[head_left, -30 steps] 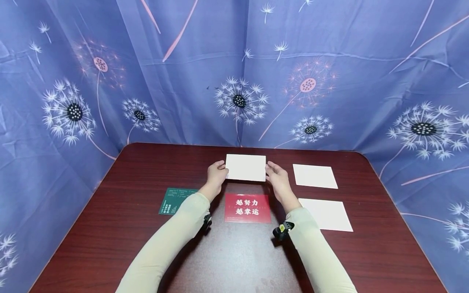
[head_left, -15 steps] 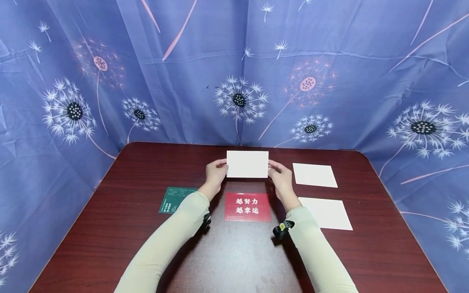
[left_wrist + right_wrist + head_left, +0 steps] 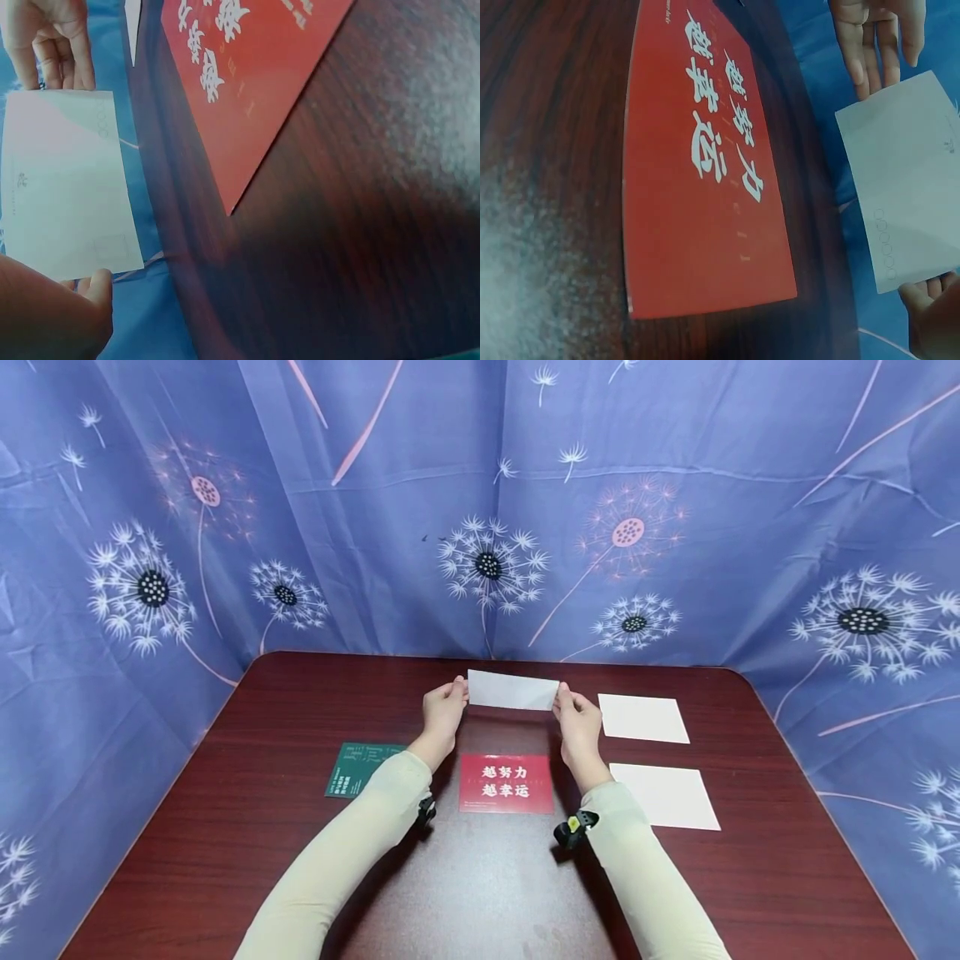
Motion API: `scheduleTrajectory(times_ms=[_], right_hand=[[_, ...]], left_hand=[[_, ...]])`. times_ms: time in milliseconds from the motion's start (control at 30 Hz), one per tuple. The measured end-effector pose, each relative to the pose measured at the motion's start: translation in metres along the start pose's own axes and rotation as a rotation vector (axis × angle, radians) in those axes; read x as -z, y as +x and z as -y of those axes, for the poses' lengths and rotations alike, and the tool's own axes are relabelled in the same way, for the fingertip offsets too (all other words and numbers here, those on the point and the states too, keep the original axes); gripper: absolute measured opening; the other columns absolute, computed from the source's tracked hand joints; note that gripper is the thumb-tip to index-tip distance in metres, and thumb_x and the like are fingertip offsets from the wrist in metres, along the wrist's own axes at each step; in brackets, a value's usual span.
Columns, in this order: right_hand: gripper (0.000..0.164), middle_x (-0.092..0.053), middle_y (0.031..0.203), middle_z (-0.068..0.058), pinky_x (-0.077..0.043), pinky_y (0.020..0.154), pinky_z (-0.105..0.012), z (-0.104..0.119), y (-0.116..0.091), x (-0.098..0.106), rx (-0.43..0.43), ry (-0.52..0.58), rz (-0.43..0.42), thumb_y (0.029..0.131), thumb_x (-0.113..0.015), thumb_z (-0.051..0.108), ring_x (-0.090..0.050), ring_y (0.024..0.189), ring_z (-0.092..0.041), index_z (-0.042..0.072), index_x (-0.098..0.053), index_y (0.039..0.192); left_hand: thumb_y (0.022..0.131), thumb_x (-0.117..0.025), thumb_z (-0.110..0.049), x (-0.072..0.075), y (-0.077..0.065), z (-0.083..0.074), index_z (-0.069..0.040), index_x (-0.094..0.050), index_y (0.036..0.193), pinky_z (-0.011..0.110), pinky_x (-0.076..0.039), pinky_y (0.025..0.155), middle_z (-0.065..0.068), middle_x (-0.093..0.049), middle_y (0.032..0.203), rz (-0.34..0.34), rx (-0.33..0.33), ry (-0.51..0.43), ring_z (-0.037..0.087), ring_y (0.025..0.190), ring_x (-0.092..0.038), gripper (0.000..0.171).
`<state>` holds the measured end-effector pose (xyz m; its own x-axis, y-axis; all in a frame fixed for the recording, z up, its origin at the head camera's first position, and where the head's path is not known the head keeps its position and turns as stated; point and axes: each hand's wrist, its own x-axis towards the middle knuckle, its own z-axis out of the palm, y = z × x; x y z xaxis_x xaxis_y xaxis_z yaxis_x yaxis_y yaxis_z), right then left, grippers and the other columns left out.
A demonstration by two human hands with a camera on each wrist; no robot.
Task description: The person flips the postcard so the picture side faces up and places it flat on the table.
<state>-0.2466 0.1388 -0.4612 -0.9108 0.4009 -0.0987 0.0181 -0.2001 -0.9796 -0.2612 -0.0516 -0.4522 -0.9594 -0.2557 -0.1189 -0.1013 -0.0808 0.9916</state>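
Observation:
Raised over the far part of the table is a white postcard, tilted so that the head view sees it as a narrow strip. My left hand pinches its left short edge, thumb on the near side. At the opposite short edge, my right hand pinches it the same way. The left wrist view shows faint printing on the postcard, with a stamp box and a row of postcode boxes. Below the hands a red postcard with white Chinese characters lies flat on the table.
To the left lies a green postcard, partly hidden by my left forearm. Two white cards rest on the right, a far one and a nearer one partly behind my right sleeve. A blue dandelion-print curtain surrounds the dark wooden table.
The held postcard first rose slightly, facing the head camera, then tipped to a narrow, greyer strip. My thumbs have shifted up to its upper corners, and the right fingers have closed in on its edge.

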Motion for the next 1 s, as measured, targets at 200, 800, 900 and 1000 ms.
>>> scheduleTrajectory(times_ms=[200, 800, 900, 1000], right_hand=[[0.031, -0.063, 0.097, -0.014, -0.051, 0.092, -0.030, -0.001, 0.000, -0.002, -0.025, 0.049, -0.037, 0.095, -0.060, 0.017, -0.063, 0.101, -0.024, -0.014, -0.062, 0.100], [0.040, -0.063, 0.082, 0.005, -0.055, 0.071, -0.019, 0.016, 0.000, 0.009, -0.248, -0.030, 0.170, 0.094, -0.058, 0.004, -0.058, 0.069, -0.006, -0.012, -0.052, 0.130], [0.038, -0.063, 0.084, 0.006, -0.054, 0.067, -0.017, 0.016, 0.000, 0.010, -0.241, -0.077, 0.175, 0.093, -0.059, 0.003, -0.059, 0.070, -0.006, -0.011, -0.054, 0.129], [0.036, -0.064, 0.082, 0.005, -0.055, 0.067, -0.018, 0.014, 0.002, 0.013, -0.228, -0.139, 0.180, 0.093, -0.060, 0.004, -0.061, 0.070, -0.005, -0.009, -0.056, 0.127]], left_hand=[[0.099, -0.055, -0.022, 0.003, 0.003, 0.003, 0.012, -0.066, 0.110, 0.035, -0.050, 0.093, 0.025, -0.066, 0.111, 0.007, 0.069, -0.106, 0.031, 0.108, -0.063, 0.038], [0.087, -0.060, 0.009, 0.021, 0.011, 0.006, 0.006, -0.063, 0.121, 0.028, -0.051, 0.089, 0.022, -0.062, 0.121, 0.121, 0.139, -0.128, 0.016, 0.096, -0.063, 0.034], [0.086, -0.060, 0.012, 0.022, 0.012, 0.006, 0.006, -0.061, 0.124, 0.030, -0.051, 0.090, 0.023, -0.062, 0.121, 0.132, 0.129, -0.114, 0.017, 0.099, -0.062, 0.038], [0.086, -0.061, 0.011, 0.023, 0.013, 0.006, 0.004, -0.062, 0.123, 0.033, -0.051, 0.091, 0.021, -0.066, 0.113, 0.140, 0.139, -0.073, 0.016, 0.094, -0.064, 0.038]])
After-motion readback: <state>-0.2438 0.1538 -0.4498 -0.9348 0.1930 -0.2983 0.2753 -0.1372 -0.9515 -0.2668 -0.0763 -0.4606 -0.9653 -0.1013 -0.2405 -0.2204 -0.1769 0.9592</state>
